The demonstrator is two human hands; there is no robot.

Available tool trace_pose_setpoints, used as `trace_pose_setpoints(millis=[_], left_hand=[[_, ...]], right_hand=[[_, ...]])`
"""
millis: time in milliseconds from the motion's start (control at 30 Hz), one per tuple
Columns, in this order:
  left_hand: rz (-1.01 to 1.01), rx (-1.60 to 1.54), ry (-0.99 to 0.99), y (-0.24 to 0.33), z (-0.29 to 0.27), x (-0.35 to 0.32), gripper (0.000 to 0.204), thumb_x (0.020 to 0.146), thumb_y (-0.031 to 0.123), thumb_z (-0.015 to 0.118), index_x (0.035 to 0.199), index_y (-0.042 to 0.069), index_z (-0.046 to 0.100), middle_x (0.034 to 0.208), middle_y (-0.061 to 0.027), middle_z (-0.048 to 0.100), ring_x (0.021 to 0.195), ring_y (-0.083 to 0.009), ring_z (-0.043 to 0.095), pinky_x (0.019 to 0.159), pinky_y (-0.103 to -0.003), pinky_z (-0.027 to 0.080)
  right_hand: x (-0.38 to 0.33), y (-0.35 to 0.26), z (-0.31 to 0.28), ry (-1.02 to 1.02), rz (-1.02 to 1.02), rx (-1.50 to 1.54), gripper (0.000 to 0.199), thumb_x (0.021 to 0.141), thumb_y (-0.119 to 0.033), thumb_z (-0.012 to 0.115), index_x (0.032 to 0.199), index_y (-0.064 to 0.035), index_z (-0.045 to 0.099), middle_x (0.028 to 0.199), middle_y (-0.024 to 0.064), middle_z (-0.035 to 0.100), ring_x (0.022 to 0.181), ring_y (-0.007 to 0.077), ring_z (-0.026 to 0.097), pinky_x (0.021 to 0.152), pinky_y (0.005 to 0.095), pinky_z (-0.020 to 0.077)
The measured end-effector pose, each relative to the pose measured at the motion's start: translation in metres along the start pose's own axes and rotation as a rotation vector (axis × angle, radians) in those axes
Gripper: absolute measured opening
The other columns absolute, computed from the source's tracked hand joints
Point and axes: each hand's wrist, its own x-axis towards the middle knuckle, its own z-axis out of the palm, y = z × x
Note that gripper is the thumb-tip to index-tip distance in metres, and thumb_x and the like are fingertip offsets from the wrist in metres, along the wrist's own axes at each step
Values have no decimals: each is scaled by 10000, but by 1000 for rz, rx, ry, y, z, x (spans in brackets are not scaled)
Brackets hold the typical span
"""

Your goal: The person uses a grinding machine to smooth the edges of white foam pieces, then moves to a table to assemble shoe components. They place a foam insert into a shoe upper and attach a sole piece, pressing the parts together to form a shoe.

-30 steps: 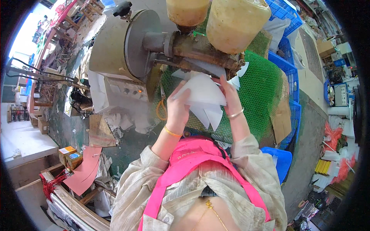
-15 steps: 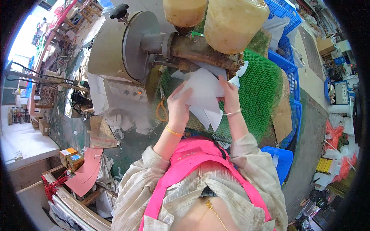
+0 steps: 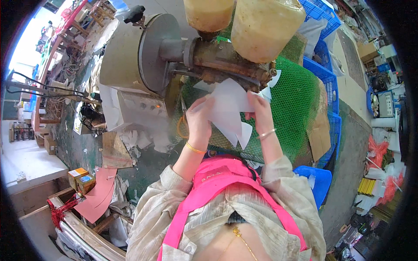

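Observation:
A white cut sheet with pointed corners is held between my two hands, just on the near side of a rusty roller head. My left hand grips its left edge, fingers closed on it. On the other side, my right hand pinches the right edge between thumb and fingers. Beneath the held sheet, more white pointed pieces lie on a green mesh. Another white piece shows past the right end of the roller. Whether the held sheet touches the roller, I cannot tell.
The roller extends from a grey machine with two cloudy yellowish containers above it. Orange-handled scissors rest left of the mesh. Blue crates line the right side. Scraps, pink sheets and small boxes lie at left.
The white sheet has come slightly back from the roller and turned a little in my hands. My right hand has shifted slightly nearer to me.

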Motion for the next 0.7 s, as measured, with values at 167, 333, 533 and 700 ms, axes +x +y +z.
trace_pose_setpoints(millis=[167,333,533,700], left_hand=[[-25,1,16,-4,-7,5,239,754,60,612,951,-53,534,890,-78,591,774,-137,561,660,-245,441],[-74,-185,-47,8,7,-7,317,788,23,541,1085,-70,477,1030,-124,549,920,-175,535,807,-274,416],[-22,-231,-58,6,2,-6,392,798,0,490,1175,-70,405,1095,-148,511,1007,-210,501,883,-311,386],[-175,-132,-74,2,-4,-2,294,792,23,521,1061,-83,471,981,-160,555,882,-211,574,737,-302,478]], right_hand=[[-21,6,-7,-88,-65,-152,283,816,-250,564,630,-43,512,485,3,463,370,63,409,342,192,303],[2,7,-2,44,-48,-19,294,825,-277,551,654,-39,521,491,2,451,371,67,397,346,197,295],[-7,25,-8,-115,39,-5,299,830,-302,527,786,-8,557,557,15,513,421,62,450,388,199,321],[-30,15,-9,-192,-7,-145,329,835,-290,512,663,-15,565,477,2,481,371,62,430,358,192,302]])
